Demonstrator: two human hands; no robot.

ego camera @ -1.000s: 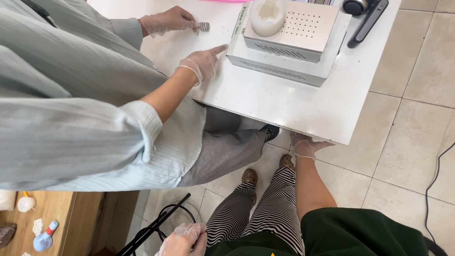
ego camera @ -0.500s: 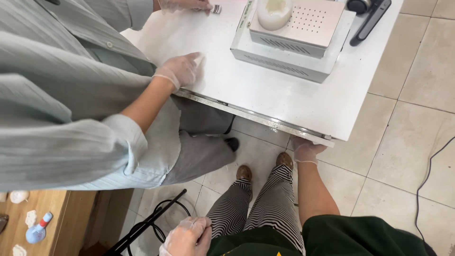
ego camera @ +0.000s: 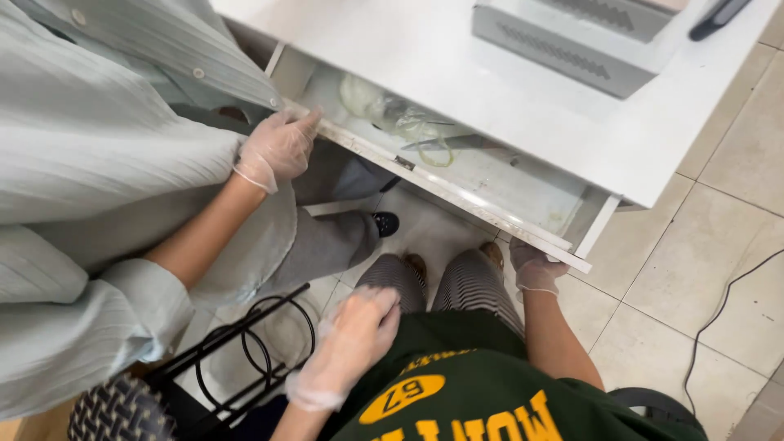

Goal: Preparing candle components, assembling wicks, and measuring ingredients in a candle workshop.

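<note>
Right hand: the wearer's gloved right hand [ego camera: 535, 268] sat under the front edge of the drawer [ego camera: 523, 184] near its right corner, fingers curled up against the underside; what the grip closed on could not be told.
Left hand: the gloved left hand [ego camera: 353, 335] lay loosely spread against the green shirt [ego camera: 482, 384], holding nothing, well apart from the drawer.
Other person's hand: a gloved hand [ego camera: 278, 149] from the pale striped sleeve [ego camera: 98, 163] pressed on the drawer's front edge near its left corner.
Drawer: stood pulled out from under the white table [ego camera: 523, 90], its front rail running diagonally between the two hands on it.
Drawer contents: clear plastic bags [ego camera: 392, 114] and a thin loop lay toward the left; the right half was bare.
Room to move: striped trouser legs [ego camera: 457, 282] filled the space just below the rail; tiled floor [ego camera: 702, 269] lay open to the right, crossed by a dark cable [ego camera: 719, 314].
Left edge: a black wire stand [ego camera: 245, 359] stood beside the knees.
</note>
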